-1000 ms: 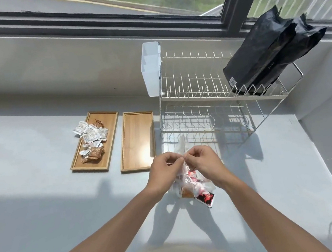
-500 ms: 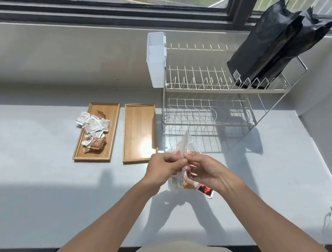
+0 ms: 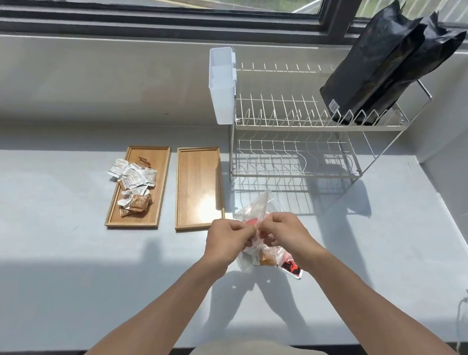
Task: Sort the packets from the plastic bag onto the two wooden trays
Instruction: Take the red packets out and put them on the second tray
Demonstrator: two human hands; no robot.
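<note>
Both hands, left (image 3: 230, 242) and right (image 3: 286, 233), pinch the plastic bag (image 3: 262, 251) just off the bare tray's (image 3: 198, 187) near corner; 2 trays side by side, packets (image 3: 134, 185) on the left tray (image 3: 162, 169).

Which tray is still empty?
The right tray: only bare wood shows inside it. The left tray holds a pile of white and brown packets.
</note>
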